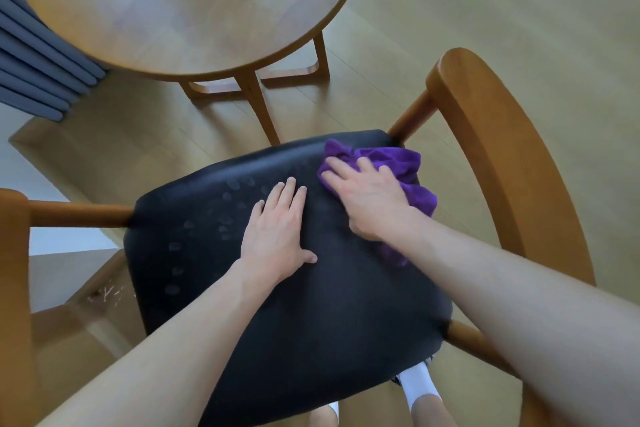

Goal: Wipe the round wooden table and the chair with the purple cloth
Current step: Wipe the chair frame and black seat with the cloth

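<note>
The chair step is in hand: the right hand (367, 198) presses the purple cloth (398, 166) flat-fingered onto the far right corner of the chair's black seat (311, 322), while the left hand (277, 236) rests spread and empty on the seat's middle. The round wooden table (180, 3) stands beyond, bare. Next, I judge, the cloth should sweep left across the pale fingerprint smudges (204, 236), with the left hand lifted clear.
</note>
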### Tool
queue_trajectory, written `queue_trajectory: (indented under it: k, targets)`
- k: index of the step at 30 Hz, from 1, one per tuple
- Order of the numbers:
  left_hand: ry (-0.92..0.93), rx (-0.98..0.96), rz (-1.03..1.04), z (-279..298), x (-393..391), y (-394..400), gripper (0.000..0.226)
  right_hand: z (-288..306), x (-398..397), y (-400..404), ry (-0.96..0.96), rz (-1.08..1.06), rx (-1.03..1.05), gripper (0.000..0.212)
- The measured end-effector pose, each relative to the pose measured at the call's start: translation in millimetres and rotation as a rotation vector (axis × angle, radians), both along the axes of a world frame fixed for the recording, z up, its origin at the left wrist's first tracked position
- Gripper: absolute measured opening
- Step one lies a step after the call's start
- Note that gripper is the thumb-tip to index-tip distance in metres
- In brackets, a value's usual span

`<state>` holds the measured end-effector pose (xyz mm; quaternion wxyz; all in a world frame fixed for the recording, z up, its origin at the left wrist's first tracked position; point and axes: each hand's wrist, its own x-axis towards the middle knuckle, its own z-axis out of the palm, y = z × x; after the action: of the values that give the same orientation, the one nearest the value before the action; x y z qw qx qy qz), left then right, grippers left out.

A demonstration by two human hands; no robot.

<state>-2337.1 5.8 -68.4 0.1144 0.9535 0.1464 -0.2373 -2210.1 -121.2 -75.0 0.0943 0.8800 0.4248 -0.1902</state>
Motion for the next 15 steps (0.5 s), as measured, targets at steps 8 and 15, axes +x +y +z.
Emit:
queue_trajectory:
  k: [8, 15]
  targets:
    - [0.029, 0.057, 0.206, 6, -25, 26, 0.129, -6, -45, 58, 0.024, -0.124, 0.043, 0.103]
    - [0.061, 0.089, 0.368, 5, -72, 83, 0.132, -6, -13, 63, 0.081, -0.406, 0.082, 0.096]
